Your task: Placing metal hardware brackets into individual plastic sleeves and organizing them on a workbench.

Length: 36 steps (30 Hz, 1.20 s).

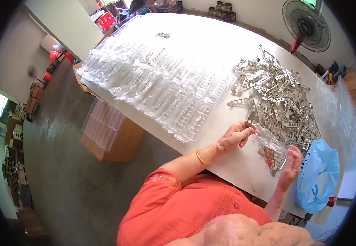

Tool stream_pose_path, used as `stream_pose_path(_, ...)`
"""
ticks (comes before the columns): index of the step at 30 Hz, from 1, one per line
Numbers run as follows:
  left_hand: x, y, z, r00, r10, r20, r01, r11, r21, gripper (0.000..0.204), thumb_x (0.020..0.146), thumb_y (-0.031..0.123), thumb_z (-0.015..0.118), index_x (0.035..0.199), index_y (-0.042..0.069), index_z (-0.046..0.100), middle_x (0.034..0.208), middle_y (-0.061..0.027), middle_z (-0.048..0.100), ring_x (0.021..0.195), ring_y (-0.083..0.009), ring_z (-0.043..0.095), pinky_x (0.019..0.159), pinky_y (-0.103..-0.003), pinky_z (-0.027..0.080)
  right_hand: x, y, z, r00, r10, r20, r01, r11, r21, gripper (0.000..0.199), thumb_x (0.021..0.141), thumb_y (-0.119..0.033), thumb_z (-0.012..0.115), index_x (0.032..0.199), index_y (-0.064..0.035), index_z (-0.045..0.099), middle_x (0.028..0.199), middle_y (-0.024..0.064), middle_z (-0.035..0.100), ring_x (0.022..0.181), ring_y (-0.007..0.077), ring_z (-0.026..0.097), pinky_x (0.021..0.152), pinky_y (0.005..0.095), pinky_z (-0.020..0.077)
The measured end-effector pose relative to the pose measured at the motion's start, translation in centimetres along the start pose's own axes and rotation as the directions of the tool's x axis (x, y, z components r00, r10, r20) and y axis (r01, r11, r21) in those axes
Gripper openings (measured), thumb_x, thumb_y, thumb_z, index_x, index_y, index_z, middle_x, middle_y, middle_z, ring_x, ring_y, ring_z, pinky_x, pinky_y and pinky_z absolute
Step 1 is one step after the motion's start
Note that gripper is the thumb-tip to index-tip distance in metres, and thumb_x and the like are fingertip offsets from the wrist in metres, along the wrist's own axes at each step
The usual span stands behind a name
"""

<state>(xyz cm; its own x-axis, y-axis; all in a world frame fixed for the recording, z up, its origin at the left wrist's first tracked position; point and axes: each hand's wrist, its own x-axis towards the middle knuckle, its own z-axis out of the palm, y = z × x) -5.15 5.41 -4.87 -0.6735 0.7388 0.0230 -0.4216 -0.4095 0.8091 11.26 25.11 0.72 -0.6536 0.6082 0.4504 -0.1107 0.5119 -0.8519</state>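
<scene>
Over the near edge of the white table, my left hand (238,135) pinches a flat metal strip with holes (250,117). A clear plastic bag (272,140) stretches between my two hands. Its other end is gripped in the closed fingers of my right hand (291,164). Whether part of the strip is inside the bag, I cannot tell. Just beyond my hands is a heaped pile of similar perforated metal strips (286,96). Below the bag, a few more strips (271,160) lie near the table's edge, with something red among them.
Rows of clear-bagged metal strips (157,86) cover the table's left side. A small group of strips (163,35) lies farther back. A blue plastic bag (329,158) sits right of my right hand, near clear plastic sheets (338,102). A cardboard box (118,143) stands below; a fan (305,28) stands behind.
</scene>
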Motion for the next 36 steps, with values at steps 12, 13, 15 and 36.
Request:
stream_pose_path(12, -0.3, 0.1, 0.0, 0.998, -0.061, 0.030, 0.057, 0.992, 0.115, 0.019, 0.103, 0.025, 0.056, 0.108, 0.007, 0.056, 0.091, -0.0081, 0.071, 0.046, -0.0032, 0.044, 0.042, -0.017, 0.035, -0.6, -0.7, 1.3, 0.968, 0.249, 0.013, -0.249, 0.960, 0.128, 0.014, 0.102, -0.017, 0.058, 0.098, -0.0061, 0.065, 0.070, -0.0057, 0.051, 0.062, 0.0024, 0.045, 0.056, 0.0181, 0.0350)
stream_pose_path(13, -0.1, 0.2, 0.1, 0.997, -0.077, 0.004, 0.077, 0.991, 0.108, 0.018, 0.103, 0.024, 0.056, 0.108, 0.006, 0.056, 0.087, -0.0079, 0.071, 0.046, -0.0032, 0.044, 0.042, -0.018, 0.036, -0.6, -0.7, 1.1, 0.967, 0.254, 0.006, -0.253, 0.960, 0.120, 0.014, 0.102, -0.017, 0.058, 0.098, -0.0061, 0.065, 0.070, -0.0057, 0.051, 0.062, 0.0024, 0.045, 0.056, 0.0181, 0.0350)
stream_pose_path(15, -0.1, 0.4, 0.4, 0.996, -0.087, -0.025, 0.089, 0.991, 0.097, 0.019, 0.103, 0.024, 0.055, 0.108, 0.006, 0.055, 0.082, -0.0074, 0.069, 0.045, -0.0035, 0.044, 0.041, -0.018, 0.036, -0.6, -0.6, 0.8, 0.965, 0.259, -0.046, -0.254, 0.963, 0.087, 0.015, 0.102, -0.019, 0.058, 0.097, -0.0065, 0.065, 0.064, -0.0076, 0.045, 0.054, 0.0005, 0.037, 0.049, 0.0183, 0.0264)
stream_pose_path(36, -0.1, -0.4, -0.5, 0.995, -0.088, 0.048, 0.084, 0.993, 0.079, 0.024, 0.103, 0.016, 0.054, 0.125, 0.008, 0.058, 0.091, -0.0142, 0.072, 0.045, -0.0039, 0.041, 0.043, -0.019, 0.033, -0.3, -0.2, 0.3, 0.960, 0.272, -0.065, -0.254, 0.946, 0.203, 0.015, 0.101, -0.019, 0.060, 0.097, -0.0057, 0.064, 0.068, -0.0061, 0.049, 0.056, 0.0016, 0.041, 0.049, 0.0187, 0.0311)
